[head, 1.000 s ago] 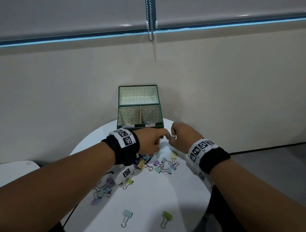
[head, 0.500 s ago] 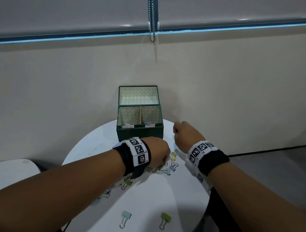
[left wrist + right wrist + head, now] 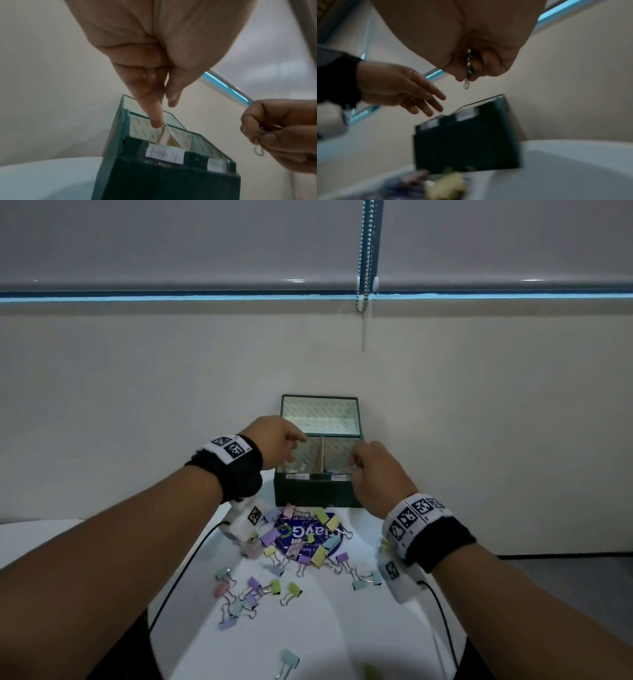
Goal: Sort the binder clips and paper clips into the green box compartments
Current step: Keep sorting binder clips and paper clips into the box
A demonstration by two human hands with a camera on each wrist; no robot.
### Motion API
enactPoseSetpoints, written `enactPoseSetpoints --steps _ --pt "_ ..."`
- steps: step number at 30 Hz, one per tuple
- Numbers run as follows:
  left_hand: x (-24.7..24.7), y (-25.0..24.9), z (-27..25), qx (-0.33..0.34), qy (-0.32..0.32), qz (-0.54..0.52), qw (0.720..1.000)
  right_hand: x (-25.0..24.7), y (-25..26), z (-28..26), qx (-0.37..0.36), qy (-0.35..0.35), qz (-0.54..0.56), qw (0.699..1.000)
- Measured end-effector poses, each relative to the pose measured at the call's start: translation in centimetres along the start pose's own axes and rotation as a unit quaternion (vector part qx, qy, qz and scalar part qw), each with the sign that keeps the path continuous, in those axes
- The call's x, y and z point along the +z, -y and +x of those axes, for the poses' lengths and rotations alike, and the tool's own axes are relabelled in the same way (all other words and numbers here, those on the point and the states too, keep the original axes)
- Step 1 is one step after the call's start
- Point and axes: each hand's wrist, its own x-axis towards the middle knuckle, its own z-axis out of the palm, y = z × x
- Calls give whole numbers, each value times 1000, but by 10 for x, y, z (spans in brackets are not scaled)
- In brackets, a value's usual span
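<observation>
The green box [image 3: 317, 491] stands at the far edge of the white round table [image 3: 308, 642], with two labelled front compartments and one rear compartment. My left hand [image 3: 297, 444] hovers over the left front compartment with its fingers [image 3: 155, 119] straight and holding nothing. Just below them a pink binder clip [image 3: 165, 138] is inside that compartment. My right hand [image 3: 354, 463] is above the right front compartment and pinches a metal paper clip [image 3: 467, 81], which hangs from its fingertips [image 3: 267, 138]. Several pastel binder clips [image 3: 301, 542] lie scattered in front of the box.
The box backs onto a beige wall [image 3: 137, 405]. A blue round sticker [image 3: 308, 534] lies under the clip pile. Two stray binder clips [image 3: 289, 660] sit near the table's front edge. Black cables [image 3: 178, 573] run from both wrist cameras across the table.
Both hands have risen from the clip pile to above the box. The left hand has opened over the left compartment; the right hand still pinches a paper clip.
</observation>
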Motion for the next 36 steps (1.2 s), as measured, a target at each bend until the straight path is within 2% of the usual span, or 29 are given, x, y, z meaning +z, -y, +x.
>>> enactPoseSetpoints --steps 2,5,7,9,10,13,15,16,18,20,22,24,31,33,36 --pt "-4 12 -6 -12 -51 -66 996 5 22 18 3 4 12 1000" --pt "-7 30 -23 -7 -93 -53 994 15 43 46 17 25 11 999" --pt "-4 43 -40 -10 -82 -11 996 23 47 63 34 88 -8 996" --pt "2 57 -53 -9 -37 50 998 27 44 72 37 154 -45 986" --pt "5 64 -59 -5 -6 79 997 26 41 72 35 162 -44 985" --pt "17 77 -74 5 70 137 988 12 26 57 20 100 -5 995" --pt "23 82 -82 21 88 158 983 1 10 36 -10 44 -16 999" --pt "27 85 -86 29 94 153 983 -4 0 25 -21 39 -23 999" --pt "32 87 -93 52 105 118 986 -10 -22 2 -21 84 -46 995" --pt "37 87 -98 88 116 100 984 -14 -42 -17 -3 177 -102 979" --pt "43 84 -101 114 121 124 978 -16 -54 -30 13 250 -141 958" --pt "47 83 -101 116 122 150 974 -17 -60 -38 34 283 -143 948" --pt "50 83 -98 100 109 177 973 -7 -70 -41 18 285 -159 945" --pt "49 81 -100 101 105 161 976 -7 -72 -41 11 265 -158 951" --pt "48 81 -101 114 94 138 979 -12 -75 -42 41 217 -131 966"
